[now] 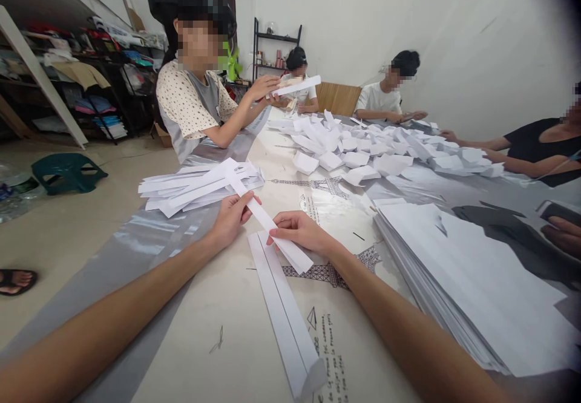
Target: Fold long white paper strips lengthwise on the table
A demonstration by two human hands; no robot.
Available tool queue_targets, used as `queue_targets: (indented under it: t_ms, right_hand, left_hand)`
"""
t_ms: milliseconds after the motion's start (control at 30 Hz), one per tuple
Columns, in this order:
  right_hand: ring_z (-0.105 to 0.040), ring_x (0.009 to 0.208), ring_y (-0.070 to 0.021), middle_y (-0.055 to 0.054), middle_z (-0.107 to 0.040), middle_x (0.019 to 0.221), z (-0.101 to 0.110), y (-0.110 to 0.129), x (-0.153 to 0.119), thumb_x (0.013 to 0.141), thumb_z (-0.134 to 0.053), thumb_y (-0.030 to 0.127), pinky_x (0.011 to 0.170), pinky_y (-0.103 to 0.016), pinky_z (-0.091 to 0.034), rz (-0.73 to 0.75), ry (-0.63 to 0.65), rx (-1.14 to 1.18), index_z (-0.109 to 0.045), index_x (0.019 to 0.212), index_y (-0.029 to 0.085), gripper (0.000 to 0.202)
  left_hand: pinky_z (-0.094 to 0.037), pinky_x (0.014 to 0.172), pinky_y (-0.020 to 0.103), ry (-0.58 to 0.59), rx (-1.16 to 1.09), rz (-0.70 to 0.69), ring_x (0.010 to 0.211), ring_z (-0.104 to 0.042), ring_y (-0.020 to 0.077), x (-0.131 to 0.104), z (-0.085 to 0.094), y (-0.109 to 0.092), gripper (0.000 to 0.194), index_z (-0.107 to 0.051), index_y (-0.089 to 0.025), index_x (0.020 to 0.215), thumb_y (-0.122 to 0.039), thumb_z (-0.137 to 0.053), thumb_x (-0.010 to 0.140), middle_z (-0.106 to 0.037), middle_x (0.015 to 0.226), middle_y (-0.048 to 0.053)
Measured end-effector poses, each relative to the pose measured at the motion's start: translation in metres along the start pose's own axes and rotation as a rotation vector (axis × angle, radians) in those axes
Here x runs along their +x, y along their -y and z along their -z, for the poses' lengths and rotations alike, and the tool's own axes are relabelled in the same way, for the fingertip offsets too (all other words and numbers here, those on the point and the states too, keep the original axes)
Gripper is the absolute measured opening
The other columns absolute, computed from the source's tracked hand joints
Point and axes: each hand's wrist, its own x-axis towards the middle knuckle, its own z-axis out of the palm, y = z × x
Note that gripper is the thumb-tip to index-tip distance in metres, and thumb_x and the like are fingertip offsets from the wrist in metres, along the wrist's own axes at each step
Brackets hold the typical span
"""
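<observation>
A narrow white paper strip [262, 214] slants across the middle of the view, held between both hands. My left hand [232, 216] pinches its upper part, thumb on top. Lower down, my right hand [297, 232] grips the same strip between thumb and fingers. Beneath it, a longer white paper piece [284, 318] with a dark line along its length lies on the table, its near end curled up. Just beyond my left hand is a pile of white strips [190, 190], which the held strip's far end overlaps.
A thick stack of white paper [472, 282] is at the right. Many folded white paper pieces [358, 158] cover the far part of the printed table [218, 306]. Several people sit around it; one at the left holds a strip. A green stool [68, 172] stands on the floor.
</observation>
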Motion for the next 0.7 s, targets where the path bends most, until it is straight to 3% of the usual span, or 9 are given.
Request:
queue_targets:
  t_ms: [233,300,533,633,700]
  right_hand:
    - [-0.067,0.068,-0.0141,-0.006,-0.077,0.088,-0.0008,0.0003,-0.0011,0.083,-0.076,0.039,0.059,-0.025,-0.052,0.020,0.004,0.044,-0.070,0.092,0.019,0.022]
    - [-0.068,0.069,-0.0140,-0.006,-0.078,0.089,-0.0011,0.0013,-0.0015,0.084,-0.076,0.039,0.061,-0.025,-0.054,0.014,-0.010,0.046,-0.071,0.093,0.019,0.022]
    - [-0.069,0.060,-0.0149,-0.008,-0.078,0.083,-0.0003,0.0006,0.0000,0.085,-0.073,0.047,0.053,-0.024,-0.051,-0.017,-0.026,-0.034,-0.072,0.083,0.017,0.030]
    - [-0.069,0.059,-0.0146,-0.008,-0.079,0.084,-0.0006,-0.0007,0.0009,0.084,-0.074,0.048,0.052,-0.024,-0.051,-0.014,-0.036,-0.053,-0.072,0.084,0.017,0.031]
    - [-0.069,0.058,-0.0146,-0.008,-0.079,0.083,-0.0010,-0.0012,0.0012,0.084,-0.074,0.048,0.050,-0.023,-0.050,-0.009,-0.047,-0.069,-0.072,0.084,0.017,0.032]
  left_hand:
    - [-0.018,0.045,0.023,0.334,0.130,0.045,0.043,-0.030,0.0066,-0.0045,0.0019,-0.0026,0.032,-0.069,-0.014,0.080,-0.046,-0.073,0.081,-0.043,0.048,-0.006]
    - [-0.019,0.045,0.023,0.341,0.137,0.046,0.042,-0.031,0.0065,-0.0045,0.0023,-0.0019,0.031,-0.070,-0.014,0.081,-0.045,-0.073,0.082,-0.044,0.048,-0.006]
    - [-0.016,0.045,0.023,0.179,0.052,-0.028,0.043,-0.027,0.0055,-0.0010,0.0035,0.0030,0.029,-0.069,-0.013,0.085,-0.043,-0.071,0.085,-0.041,0.048,-0.007]
    - [-0.018,0.045,0.022,0.196,0.103,-0.044,0.042,-0.028,0.0052,-0.0034,0.0018,0.0016,0.029,-0.068,-0.014,0.084,-0.043,-0.071,0.086,-0.042,0.047,-0.007]
    - [-0.022,0.046,0.021,0.270,0.177,-0.046,0.043,-0.033,0.0057,-0.0063,-0.0002,-0.0011,0.029,-0.069,-0.013,0.084,-0.042,-0.072,0.085,-0.046,0.049,-0.006]
